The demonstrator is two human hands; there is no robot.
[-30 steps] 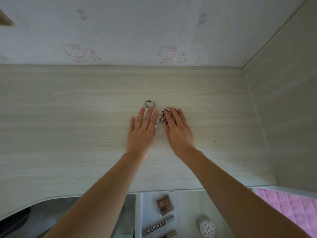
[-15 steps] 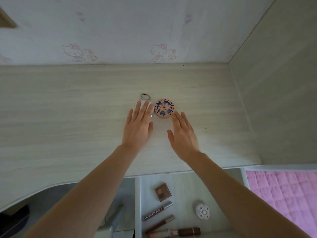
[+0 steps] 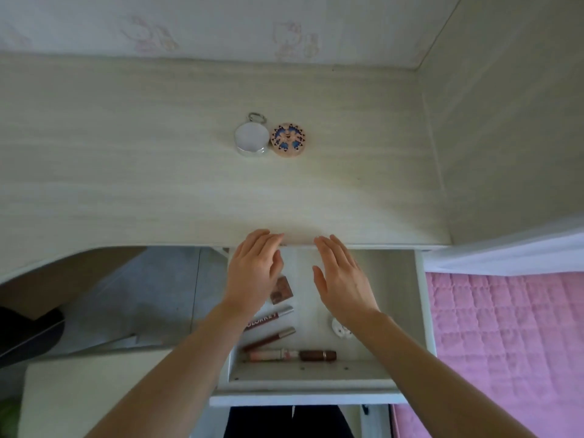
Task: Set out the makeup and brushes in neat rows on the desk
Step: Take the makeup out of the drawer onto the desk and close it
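Both my hands hang over the open drawer with nothing in them: the left hand has its fingers loosely straight, tips at the bench edge, and the right hand is flat and spread the same way.

What I judge comes next lies below and behind the fingers, toward me. The small eyeshadow palette sits just beside the left hand's heel, partly hidden by it. Nearer me, the lip gloss tube and a slimmer lip tube lie slanted, caps up to the right; the pale tube and brown lipstick lie end to end across the drawer front. The left hand is nearer all of these. A white round compact is half covered by my right wrist.

Well ahead of the fingers, the silver round case and pink patterned compact sit touching, side by side, starting a row. Nothing blocks the reach down except my own forearms.
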